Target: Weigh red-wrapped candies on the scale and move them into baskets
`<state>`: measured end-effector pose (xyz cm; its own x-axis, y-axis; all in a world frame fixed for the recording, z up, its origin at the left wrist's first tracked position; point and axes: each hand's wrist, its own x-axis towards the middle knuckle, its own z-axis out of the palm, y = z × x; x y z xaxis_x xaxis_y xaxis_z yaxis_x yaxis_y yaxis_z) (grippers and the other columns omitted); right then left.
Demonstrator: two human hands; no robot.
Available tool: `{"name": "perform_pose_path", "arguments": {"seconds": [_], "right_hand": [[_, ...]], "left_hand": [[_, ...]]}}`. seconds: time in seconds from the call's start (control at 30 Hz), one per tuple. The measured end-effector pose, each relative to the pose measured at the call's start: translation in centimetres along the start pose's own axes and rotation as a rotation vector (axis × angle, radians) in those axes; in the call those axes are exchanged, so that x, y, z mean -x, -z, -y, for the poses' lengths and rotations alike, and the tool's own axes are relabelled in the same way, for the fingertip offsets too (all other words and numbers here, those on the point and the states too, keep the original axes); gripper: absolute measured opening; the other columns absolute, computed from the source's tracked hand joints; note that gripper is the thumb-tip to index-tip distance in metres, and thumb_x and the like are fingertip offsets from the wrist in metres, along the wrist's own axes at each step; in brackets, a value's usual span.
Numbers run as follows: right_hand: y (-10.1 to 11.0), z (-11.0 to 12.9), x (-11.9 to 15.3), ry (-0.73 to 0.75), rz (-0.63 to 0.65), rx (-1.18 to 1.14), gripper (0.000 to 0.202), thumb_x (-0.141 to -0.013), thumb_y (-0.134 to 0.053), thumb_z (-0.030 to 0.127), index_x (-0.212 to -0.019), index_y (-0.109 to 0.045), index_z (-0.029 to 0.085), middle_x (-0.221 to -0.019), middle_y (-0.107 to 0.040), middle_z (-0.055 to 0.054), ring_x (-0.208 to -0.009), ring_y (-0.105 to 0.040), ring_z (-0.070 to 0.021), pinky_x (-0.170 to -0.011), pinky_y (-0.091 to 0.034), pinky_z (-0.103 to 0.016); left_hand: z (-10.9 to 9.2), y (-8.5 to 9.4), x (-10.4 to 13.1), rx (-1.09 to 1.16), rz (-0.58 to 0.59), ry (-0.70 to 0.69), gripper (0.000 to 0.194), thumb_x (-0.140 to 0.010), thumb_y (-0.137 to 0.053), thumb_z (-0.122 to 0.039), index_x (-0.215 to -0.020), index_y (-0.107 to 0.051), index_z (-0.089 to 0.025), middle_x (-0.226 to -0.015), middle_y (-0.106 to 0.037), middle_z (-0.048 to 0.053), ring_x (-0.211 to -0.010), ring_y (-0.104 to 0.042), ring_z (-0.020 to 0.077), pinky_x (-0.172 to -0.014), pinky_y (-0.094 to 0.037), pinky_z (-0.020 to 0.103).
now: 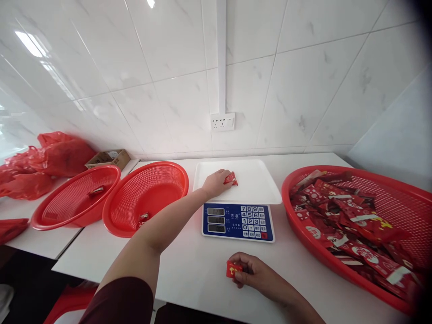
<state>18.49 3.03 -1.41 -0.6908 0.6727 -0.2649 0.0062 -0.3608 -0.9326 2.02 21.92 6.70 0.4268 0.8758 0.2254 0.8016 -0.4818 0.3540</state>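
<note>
My left hand [218,183] reaches over the white pan [249,180] of a digital scale, its fingers closed on a small red packet [231,178]. Below that pan is the scale's blue keypad panel [238,222] with lit number displays. Nearer the table's front edge, my right hand [249,271] pinches a small red packet with yellow print [233,270] between thumb and fingers. On the right, a large red plastic basket [290,198] is heaped with red wrapped packets [367,234].
Left of the scale stand two red baskets: the nearer one [148,173] holds a small packet [143,219], the farther one [76,184] a dark packet [96,191]. Red plastic bags [60,155] and a cardboard box [110,158] lie at the far left. A tiled wall [175,117] rises behind the table.
</note>
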Motion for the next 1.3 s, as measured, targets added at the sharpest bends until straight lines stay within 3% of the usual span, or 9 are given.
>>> {"name": "perform_pose_path", "arguments": {"seconds": [0.17,0.3,0.53,0.63,0.73,0.87,0.97,1.1,1.3], "right_hand": [[0.0,0.1,0.0,-0.005,-0.002,-0.004,0.035,-0.074,-0.067,0.046,-0.091,-0.058,0.017,-0.08,-0.06,-0.002,-0.071,-0.054,-0.0139,-0.07,-0.042,-0.03],[0.0,0.2,0.0,-0.005,0.004,-0.023,0.034,-0.075,-0.067,0.045,-0.092,-0.057,0.017,-0.08,-0.059,-0.002,-0.07,-0.053,-0.0132,-0.069,-0.042,-0.03],[0.0,0.1,-0.1,-0.009,0.016,-0.012,0.032,-0.075,-0.067,0.045,-0.09,-0.059,0.018,-0.078,-0.058,0.0,-0.069,-0.053,-0.0137,-0.069,-0.042,-0.03],[0.0,0.1,-0.1,0.003,0.024,0.006,0.032,-0.076,-0.066,0.045,-0.091,-0.059,0.018,-0.078,-0.057,0.0,-0.07,-0.053,-0.014,-0.069,-0.042,-0.03],[0.0,0.2,-0.1,0.017,0.039,0.024,0.032,-0.077,-0.065,0.045,-0.092,-0.059,0.018,-0.078,-0.056,0.0,-0.07,-0.052,-0.014,-0.069,-0.043,-0.03],[0.0,0.3,-0.2,0.012,0.031,0.02,0.033,-0.076,-0.065,0.047,-0.093,-0.059,0.019,-0.078,-0.054,-0.001,-0.073,-0.053,-0.0151,-0.07,-0.045,-0.031],[0.1,0.3,-0.2,0.002,0.016,0.005,0.034,-0.075,-0.066,0.048,-0.094,-0.059,0.02,-0.079,-0.055,-0.001,-0.076,-0.054,-0.016,-0.071,-0.046,-0.032],[0.2,0.3,-0.1,0.003,-0.011,-0.013,0.036,-0.075,-0.066,0.048,-0.095,-0.06,0.02,-0.078,-0.055,-0.001,-0.074,-0.053,-0.0154,-0.072,-0.046,-0.032],[0.2,-0.1,0.0,0.012,-0.018,-0.037,0.036,-0.075,-0.067,0.049,-0.095,-0.06,0.02,-0.077,-0.056,0.0,-0.073,-0.053,-0.0144,-0.072,-0.045,-0.032]], "left_hand": [[0.1,1.2,-0.1,0.074,-0.116,0.096,0.013,-0.081,-0.053,-0.032,-0.078,-0.052,-0.019,-0.075,-0.056,0.001,-0.068,-0.054,0.015,-0.06,-0.04,0.026],[0.7,4.4,0.6,0.097,-0.226,0.157,0.011,-0.081,-0.05,-0.03,-0.08,-0.051,-0.019,-0.072,-0.054,-0.001,-0.064,-0.051,0.013,-0.059,-0.038,0.025],[4.0,12.0,5.8,-0.044,-0.531,0.325,0.016,-0.079,-0.054,-0.034,-0.084,-0.054,-0.019,-0.07,-0.055,-0.002,-0.062,-0.05,0.0123,-0.058,-0.039,0.024],[6.4,13.5,8.5,-0.177,-0.476,0.42,0.023,-0.082,-0.05,-0.04,-0.092,-0.055,-0.02,-0.078,-0.058,0.001,-0.07,-0.055,0.0163,-0.062,-0.043,0.027],[7.9,13.3,10.4,-0.274,-0.259,0.453,0.042,-0.081,-0.051,-0.048,-0.114,-0.052,-0.021,-0.106,-0.06,0.009,-0.099,-0.056,0.0271,-0.078,-0.046,0.038],[6.9,11.4,10.6,-0.353,-0.121,0.329,0.052,-0.084,-0.049,-0.048,-0.128,-0.046,-0.02,-0.132,-0.049,0.011,-0.127,-0.036,0.0321,-0.102,-0.028,0.049],[4.6,9.4,9.1,-0.361,-0.011,0.192,0.046,-0.088,-0.042,-0.047,-0.123,-0.052,-0.019,-0.123,-0.055,0.01,-0.12,-0.042,0.0271,-0.101,-0.032,0.042],[2.3,6.9,6.5,-0.441,0.144,0.187,0.04,-0.086,-0.046,-0.044,-0.104,-0.065,-0.014,-0.107,-0.059,0.012,-0.107,-0.049,0.0276,-0.092,-0.038,0.039],[2.0,6.0,5.4,-0.48,0.13,0.201,0.024,-0.082,-0.053,-0.033,-0.09,-0.067,-0.015,-0.099,-0.062,0.01,-0.099,-0.052,0.0257,-0.085,-0.041,0.036]]}}
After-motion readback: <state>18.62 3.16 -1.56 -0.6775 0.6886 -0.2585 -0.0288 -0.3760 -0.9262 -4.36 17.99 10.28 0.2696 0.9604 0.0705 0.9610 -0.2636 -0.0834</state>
